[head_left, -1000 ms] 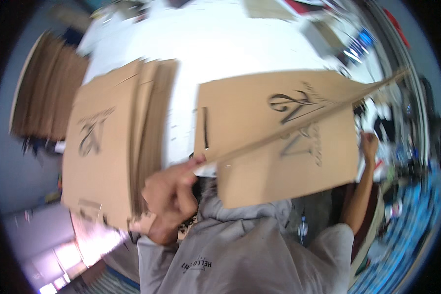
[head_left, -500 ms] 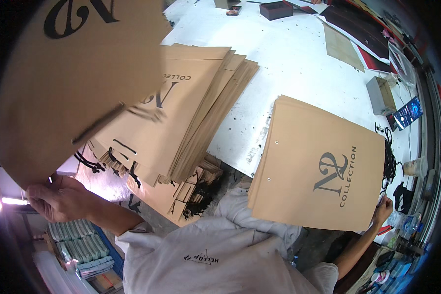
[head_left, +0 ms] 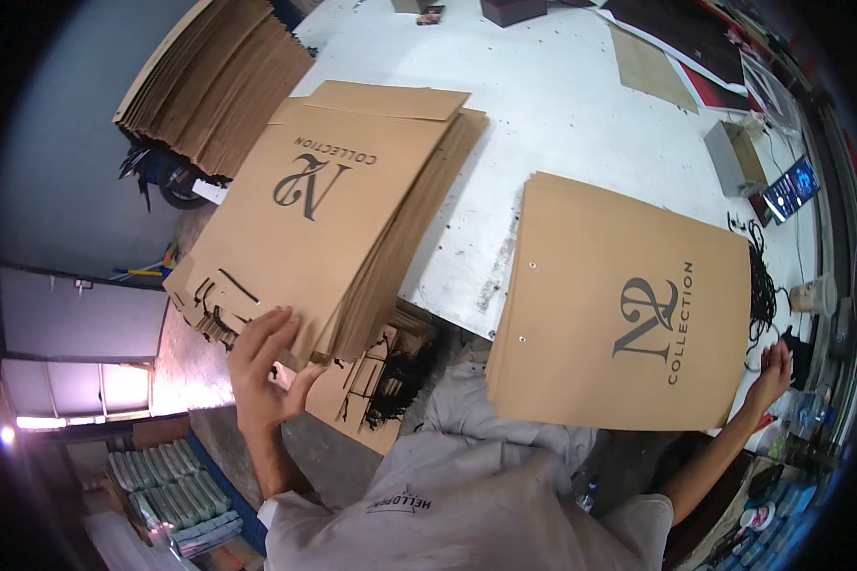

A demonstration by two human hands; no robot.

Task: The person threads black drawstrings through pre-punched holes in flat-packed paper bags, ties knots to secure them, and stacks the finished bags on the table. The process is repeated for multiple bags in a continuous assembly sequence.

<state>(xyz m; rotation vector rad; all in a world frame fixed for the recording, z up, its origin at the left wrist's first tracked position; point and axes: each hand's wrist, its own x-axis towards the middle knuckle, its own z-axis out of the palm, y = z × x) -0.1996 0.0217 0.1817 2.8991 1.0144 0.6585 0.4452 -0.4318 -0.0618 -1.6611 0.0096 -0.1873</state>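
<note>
At near left, the left hand (head_left: 265,371), thumb and fingers spread wide, lies at the near corner of a leaning stack of brown kraft-paper bags (head_left: 352,190) with black cord handles (head_left: 240,285). At near right, the right hand (head_left: 771,376) has bent fingers (whether they hold anything cannot be told) beside black cords (head_left: 761,285). Between the hands, a flat pile of similar bags (head_left: 590,276) overhangs the near edge of the white table (head_left: 543,105). Farther right stands a lit smartphone (head_left: 791,190); at far left, a taller bag stack (head_left: 221,86).

Brown bags (head_left: 624,309) on white table (head_left: 543,124)
</note>
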